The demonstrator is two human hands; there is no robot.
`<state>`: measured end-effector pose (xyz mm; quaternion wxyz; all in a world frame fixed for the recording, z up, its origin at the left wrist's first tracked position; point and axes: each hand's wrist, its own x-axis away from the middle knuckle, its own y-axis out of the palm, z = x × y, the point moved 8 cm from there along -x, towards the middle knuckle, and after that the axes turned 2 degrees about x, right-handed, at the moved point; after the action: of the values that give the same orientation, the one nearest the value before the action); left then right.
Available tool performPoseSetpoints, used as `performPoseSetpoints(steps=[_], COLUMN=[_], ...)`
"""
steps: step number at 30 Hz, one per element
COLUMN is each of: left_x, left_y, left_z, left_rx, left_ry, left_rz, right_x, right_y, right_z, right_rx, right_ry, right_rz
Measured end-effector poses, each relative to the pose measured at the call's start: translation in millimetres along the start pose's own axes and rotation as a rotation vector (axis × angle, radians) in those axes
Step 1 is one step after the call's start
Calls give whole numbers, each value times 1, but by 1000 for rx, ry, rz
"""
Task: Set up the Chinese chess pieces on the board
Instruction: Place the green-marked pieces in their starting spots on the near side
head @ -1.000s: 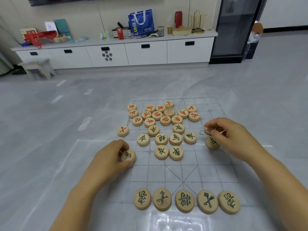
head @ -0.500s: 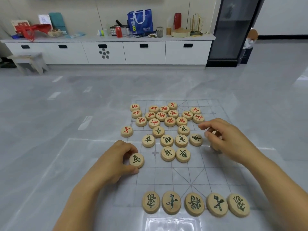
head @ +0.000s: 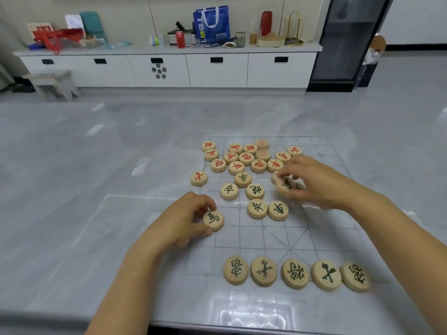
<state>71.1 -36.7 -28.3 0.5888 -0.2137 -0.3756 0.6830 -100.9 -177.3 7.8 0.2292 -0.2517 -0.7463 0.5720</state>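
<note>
My left hand (head: pixel 180 223) pinches a green horse piece (head: pixel 213 220) between thumb and curled fingers, at the left edge of the board (head: pixel 285 238), about halfway along its length. My right hand (head: pixel 319 182) is curled over a second green horse piece (head: pixel 286 184) on the right half of the board, past its middle. That hand is blurred, and I cannot tell whether the piece is lifted or touching the board. The rim of another piece shows just behind my fingertips there.

Five green pieces (head: pixel 295 274) stand side by side in a row along the near edge of the board. Five loose green pieces (head: pixel 255 191) lie scattered around the middle of the board, between my hands. The red pieces (head: pixel 245 158) are bunched together, touching, on the far half of the board. One red piece (head: pixel 198 178) lies alone at the left edge of the board.

The board lies flat on a glossy grey table (head: pixel 72 238). Well beyond the far edge of the board stands a white cabinet (head: pixel 217 71), with a blue bag (head: pixel 211 24) on top of it.
</note>
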Motion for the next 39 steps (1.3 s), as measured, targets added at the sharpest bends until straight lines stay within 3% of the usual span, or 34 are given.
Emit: performPoseSetpoints(steps=[4,10,14,20,26,29,34,39], left_x=[15,49,74,86,86,88,89,88], left_y=[2,9,20,27,25,27,28,25], left_z=[-4,-6,-6,-6,-12,-7,-9,-17], left_rx=[-8,-93,-93,89,68,42,84,261], left_ry=[-23,-164,-200,-8,-66,-70,36,-9], left_rz=[-18,3,58,31,229,289,149,193], right_x=[72,141,157,161,180,190,186,179], right_y=[-10,31,38,35,29,34,36,38], right_z=[35,79,85,75,90,92,80,82], right_rx=[-133,-158,-252,-315,-198,-240,-355,-327], right_ry=[160,427,400,270,480,474,295,279], right_rz=[131,75,-11,-34,41,22,-41,7])
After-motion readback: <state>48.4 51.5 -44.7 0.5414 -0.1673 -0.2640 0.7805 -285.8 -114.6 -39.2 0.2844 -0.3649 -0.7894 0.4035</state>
